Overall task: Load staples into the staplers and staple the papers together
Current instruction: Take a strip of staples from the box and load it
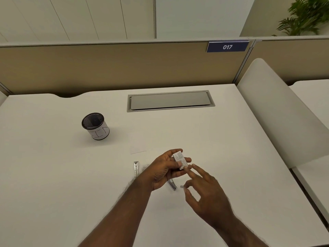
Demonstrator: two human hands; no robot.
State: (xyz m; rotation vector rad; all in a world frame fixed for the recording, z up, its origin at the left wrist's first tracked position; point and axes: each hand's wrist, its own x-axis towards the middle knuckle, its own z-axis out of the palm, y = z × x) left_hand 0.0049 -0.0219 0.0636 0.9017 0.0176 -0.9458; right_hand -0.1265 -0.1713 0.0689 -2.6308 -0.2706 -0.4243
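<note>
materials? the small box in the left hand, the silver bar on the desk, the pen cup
Small box: looks like printed cardboard, matte white with fine print, sharp folded edges. Silver bar: seems bare metal, bright sheen, thin channel shape, partly hidden by the left hand. Pen cup: dark metal mesh by its look, with white paper wrapped round the wall.

A white, smooth-topped bench (53, 175) fills the lower view, with a grey rectangular metal cable hatch (170, 101) set flush into its far half. Just behind the hatch stands a tan fabric partition panel (115, 66) bearing a dark blue sign reading 017 (227, 47) at its top right corner. Right of the hatch rises a white rounded divider (277, 113); beyond the partition are pale panelled walls (74, 16) and a green leafy plant (304, 16).
</note>
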